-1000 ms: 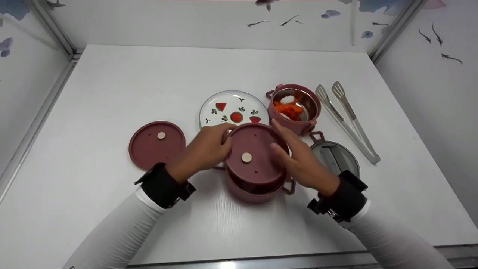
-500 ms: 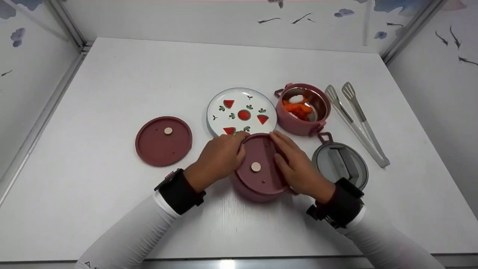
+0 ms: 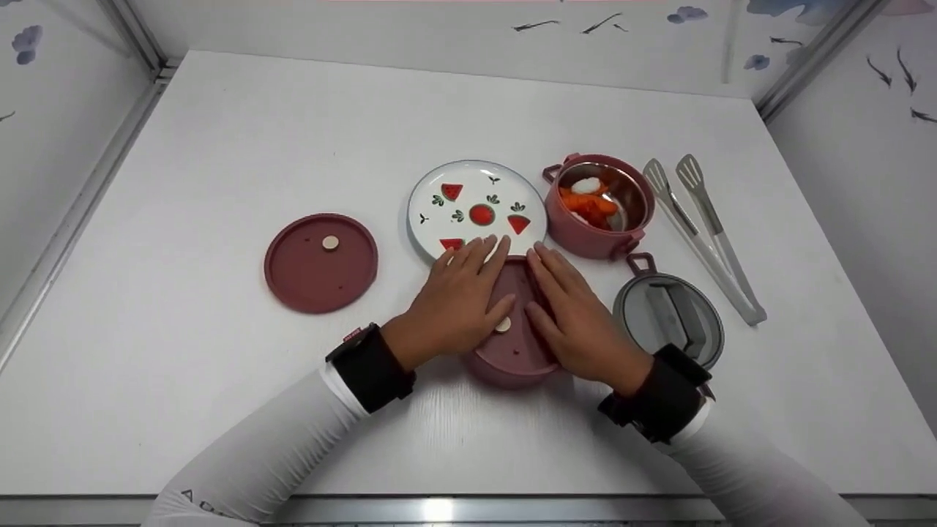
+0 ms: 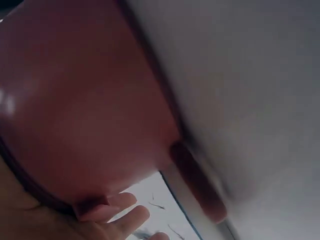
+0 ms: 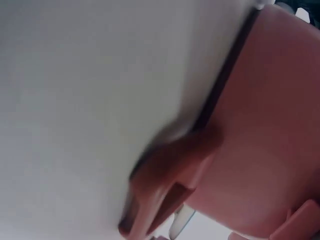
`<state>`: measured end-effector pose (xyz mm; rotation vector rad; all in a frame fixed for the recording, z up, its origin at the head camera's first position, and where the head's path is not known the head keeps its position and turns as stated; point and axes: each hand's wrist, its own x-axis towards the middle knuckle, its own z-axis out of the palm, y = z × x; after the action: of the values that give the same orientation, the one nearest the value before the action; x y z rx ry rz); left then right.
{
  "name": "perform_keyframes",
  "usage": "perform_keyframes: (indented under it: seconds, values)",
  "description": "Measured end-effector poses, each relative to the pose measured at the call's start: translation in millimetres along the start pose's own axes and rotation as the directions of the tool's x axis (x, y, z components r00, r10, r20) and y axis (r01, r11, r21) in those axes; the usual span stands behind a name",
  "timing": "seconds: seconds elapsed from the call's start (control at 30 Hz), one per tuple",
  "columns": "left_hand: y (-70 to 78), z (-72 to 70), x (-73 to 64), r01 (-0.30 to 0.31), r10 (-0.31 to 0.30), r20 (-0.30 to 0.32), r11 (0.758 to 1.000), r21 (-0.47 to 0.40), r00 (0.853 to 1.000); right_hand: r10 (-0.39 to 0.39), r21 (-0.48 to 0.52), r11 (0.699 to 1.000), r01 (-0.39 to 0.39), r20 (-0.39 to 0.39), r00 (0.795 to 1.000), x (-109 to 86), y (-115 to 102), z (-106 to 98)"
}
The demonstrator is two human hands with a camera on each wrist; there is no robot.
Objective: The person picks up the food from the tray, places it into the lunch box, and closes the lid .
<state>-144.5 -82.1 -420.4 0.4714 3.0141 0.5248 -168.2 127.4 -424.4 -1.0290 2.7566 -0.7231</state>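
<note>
A dark red lid (image 3: 523, 337) with a cream knob lies on a matching round pot (image 3: 511, 378) near the front middle of the table. My left hand (image 3: 461, 304) rests over the lid's left side, fingers extended toward the far rim and thumb by the knob. On the opposite side my right hand (image 3: 582, 322) lies along the lid's right edge with its fingers straight. In the left wrist view, the pot's wall (image 4: 85, 105) fills the upper left, with fingertips (image 4: 134, 220) reaching past it. A side handle (image 5: 165, 182) of the pot shows in the right wrist view.
A second red lid (image 3: 320, 271) lies at left. Behind the pot sits a watermelon-patterned plate (image 3: 432, 219), beside a smaller pot (image 3: 585, 245) holding orange and white pieces. Metal tongs (image 3: 714, 245) and a grey glass-like lid (image 3: 659, 315) are on the right.
The lid, earlier tilted above the pot with its near side raised, has come down onto it. My left hand has let go of the rim and spread over the lid's top.
</note>
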Motion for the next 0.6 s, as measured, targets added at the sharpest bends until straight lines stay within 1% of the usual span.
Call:
perform_keyframes:
  seconds: [0.07,0.13,0.23,0.37,0.5,0.6]
  values:
    - [-0.5,1.0,1.9,0.005,-0.005,0.018,1.000,-0.003,1.000,-0.012,-0.066,0.998,0.013,0.011,1.000,0.9,-0.2,-0.6]
    - [-0.1,1.4,2.5,0.001,-0.001,0.024,1.000,0.002,1.000,-0.030,-0.121,0.992,0.032,0.015,0.999,1.2,-0.1,-0.7]
    - [0.7,0.2,2.4,-0.011,0.010,0.027,1.000,0.010,1.000,-0.049,-0.165,0.985,0.052,0.022,0.999,1.5,-0.9,-1.4]
    - [0.2,-2.2,2.2,-0.011,0.010,0.040,1.000,0.022,0.999,-0.045,-0.154,0.987,0.052,0.049,0.998,3.0,-2.6,-2.5]
    - [0.1,-2.8,3.4,-0.008,0.006,0.055,0.999,0.036,0.998,-0.026,-0.113,0.993,0.032,0.052,0.998,4.4,-4.0,-3.2]
    - [1.6,-1.8,4.4,-0.009,0.007,0.057,0.999,0.042,0.998,-0.013,-0.102,0.995,0.019,0.054,0.998,3.4,-3.9,-3.5]
